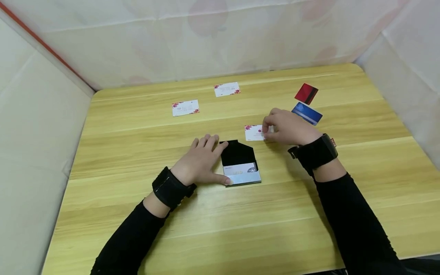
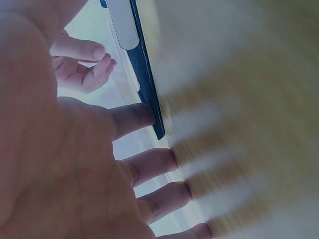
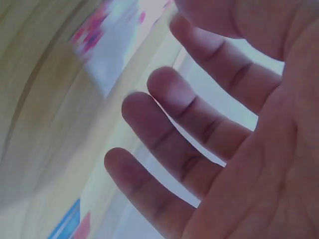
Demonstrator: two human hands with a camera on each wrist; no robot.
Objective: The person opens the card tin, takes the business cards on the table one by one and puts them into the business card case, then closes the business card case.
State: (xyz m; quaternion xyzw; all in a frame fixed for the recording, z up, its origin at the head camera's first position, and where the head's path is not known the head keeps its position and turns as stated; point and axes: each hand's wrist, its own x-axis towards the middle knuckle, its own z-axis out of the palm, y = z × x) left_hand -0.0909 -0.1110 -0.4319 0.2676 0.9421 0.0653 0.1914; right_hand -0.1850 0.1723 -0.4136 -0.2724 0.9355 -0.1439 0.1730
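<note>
Near the middle of the table lies a black card holder (image 1: 236, 156), its flap folded back away from the person, with a pale card (image 1: 240, 169) showing in its lower part. My left hand (image 1: 203, 163) steadies the holder: the thumb presses its near left corner and the index fingertip touches the far left corner, the other fingers straight and spread. Beyond the holder to the right, my right hand (image 1: 290, 126) pinches the right end of a white business card (image 1: 253, 133) with pink flowers between thumb and index finger. The right wrist view shows this card (image 3: 117, 45) blurred.
Two more white flowered business cards lie further back, one (image 1: 185, 108) at left and one (image 1: 227, 89) near the rear edge. A blue card (image 1: 307, 113) and a red card (image 1: 306, 93) lie beyond the right hand. Pale curtains (image 1: 220, 42) surround the wooden table (image 1: 240, 229).
</note>
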